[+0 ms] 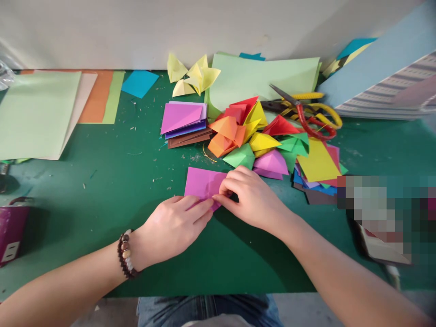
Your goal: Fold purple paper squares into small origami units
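Note:
A sheet of purple origami paper (pixel 201 181) lies on the green table in front of me, its near edge turned up in a fold under my fingers. My left hand (pixel 177 226), with beads round the wrist, presses its closed fingers on the paper's near edge. My right hand (pixel 254 196) is closed in a pinch at the right end of the same edge, fingertips touching those of the left. Part of the sheet is hidden beneath both hands. Just beyond lie folded paper pieces in orange (pixel 226 136), green (pixel 241 156) and purple (pixel 271 162).
Behind the sheet sits a stack of coloured squares (pixel 182 119). Scissors (pixel 301 113) lie at the back right, above another paper pile (pixel 318 161). Large sheets (pixel 37 113) cover the far left, with a purple box (pixel 12 231) nearer. Pale yellow folded pieces (pixel 192 75) stand by the wall.

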`<action>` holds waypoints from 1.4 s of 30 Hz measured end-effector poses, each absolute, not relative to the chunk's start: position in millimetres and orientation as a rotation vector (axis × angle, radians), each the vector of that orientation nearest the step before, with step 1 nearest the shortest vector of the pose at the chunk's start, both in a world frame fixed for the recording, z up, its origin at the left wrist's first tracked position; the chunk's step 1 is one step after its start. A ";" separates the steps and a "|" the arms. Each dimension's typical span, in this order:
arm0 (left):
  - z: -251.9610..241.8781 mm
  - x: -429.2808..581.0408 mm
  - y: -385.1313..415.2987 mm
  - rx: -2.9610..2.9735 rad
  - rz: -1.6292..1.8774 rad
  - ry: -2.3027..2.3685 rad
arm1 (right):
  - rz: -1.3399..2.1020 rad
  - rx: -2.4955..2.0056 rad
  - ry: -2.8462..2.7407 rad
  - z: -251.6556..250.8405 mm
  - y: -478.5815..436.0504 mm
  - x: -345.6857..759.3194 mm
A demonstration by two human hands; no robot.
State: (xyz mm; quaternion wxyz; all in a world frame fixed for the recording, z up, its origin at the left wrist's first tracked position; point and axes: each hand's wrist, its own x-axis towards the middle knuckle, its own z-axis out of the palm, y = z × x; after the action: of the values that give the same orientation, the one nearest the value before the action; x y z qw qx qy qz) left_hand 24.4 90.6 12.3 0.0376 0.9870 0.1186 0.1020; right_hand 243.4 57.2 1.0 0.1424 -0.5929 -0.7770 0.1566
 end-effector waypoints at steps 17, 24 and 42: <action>16.4 25.8 94.4 2.981 0.179 0.388 | 0.464 -1.732 -2.223 1.8 57.3 241.6; 17.4 26.5 95.7 2.969 0.088 0.406 | 0.393 -1.720 -2.234 0.7 55.3 241.2; 17.8 32.2 94.3 3.010 0.193 0.532 | -0.169 -1.412 -2.416 -4.5 28.4 230.1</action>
State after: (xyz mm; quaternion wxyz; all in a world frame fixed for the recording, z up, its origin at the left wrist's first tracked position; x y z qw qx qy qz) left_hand 32.2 94.3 17.8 0.0396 0.9820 0.1736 0.0628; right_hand 230.1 28.4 -4.5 0.1681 -0.4966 -0.8495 -0.0593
